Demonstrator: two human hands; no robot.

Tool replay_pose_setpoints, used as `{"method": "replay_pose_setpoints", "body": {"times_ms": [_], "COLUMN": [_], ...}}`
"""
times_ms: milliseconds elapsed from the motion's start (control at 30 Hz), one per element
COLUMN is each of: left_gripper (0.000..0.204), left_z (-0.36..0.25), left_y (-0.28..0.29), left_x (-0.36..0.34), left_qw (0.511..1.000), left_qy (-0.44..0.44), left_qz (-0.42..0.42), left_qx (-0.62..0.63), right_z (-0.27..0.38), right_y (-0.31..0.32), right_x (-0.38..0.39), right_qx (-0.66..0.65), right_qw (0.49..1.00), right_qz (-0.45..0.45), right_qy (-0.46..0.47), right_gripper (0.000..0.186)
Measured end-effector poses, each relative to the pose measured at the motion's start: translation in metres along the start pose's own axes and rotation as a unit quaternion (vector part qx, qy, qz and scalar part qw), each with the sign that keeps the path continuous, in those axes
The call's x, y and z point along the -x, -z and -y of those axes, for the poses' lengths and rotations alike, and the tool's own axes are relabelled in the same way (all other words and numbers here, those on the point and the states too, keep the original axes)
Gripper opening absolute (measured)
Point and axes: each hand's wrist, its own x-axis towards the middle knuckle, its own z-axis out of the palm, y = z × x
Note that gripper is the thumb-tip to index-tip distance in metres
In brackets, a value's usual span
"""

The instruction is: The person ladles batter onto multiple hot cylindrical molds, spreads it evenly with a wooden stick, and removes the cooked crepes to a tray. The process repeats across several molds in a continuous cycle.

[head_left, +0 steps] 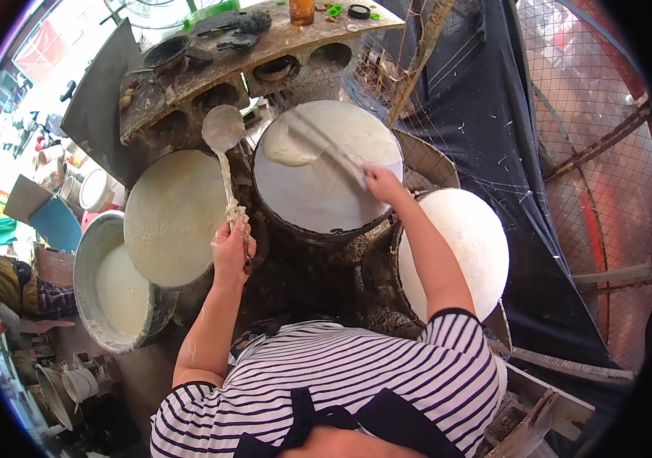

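My left hand is closed around the handle of a ladle. The ladle's round bowl points away from me, and pale batter coats its handle. My right hand grips a long thin stick, blurred by motion. This stick reaches across a round steamer top in the middle. A cream-coloured layer covers the far part of that top, and the near part looks smooth and whitish. Left of my left hand is a second round top with a cream surface. Under my right forearm lies a white round top.
A large bucket of pale liquid stands at the left, partly under the left round top. Beyond the steamers runs a stained ledge with small objects. A person's plaid sleeve shows at far left. Black sheeting hangs at the right.
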Motion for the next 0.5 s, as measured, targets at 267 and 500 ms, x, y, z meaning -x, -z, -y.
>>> {"method": "replay_pose_setpoints", "body": {"times_ms": [267, 500], "left_gripper": [0.012, 0.013], "left_z": [-0.01, -0.006], "left_y": [0.005, 0.005], "left_x": [-0.001, 0.003], "left_qw": [0.999, 0.998], "left_qy": [-0.008, -0.025], "left_qz": [-0.032, -0.044], "left_qx": [-0.008, -0.023], "right_z": [-0.007, -0.002], "right_y": [0.02, 0.021], "right_x": [-0.005, -0.086], "right_qx": [-0.022, -0.025], "right_qw": [0.985, 0.989], "right_qz": [0.158, 0.079], "right_qy": [0.065, 0.119], "right_gripper": [0.039, 0.042]}}
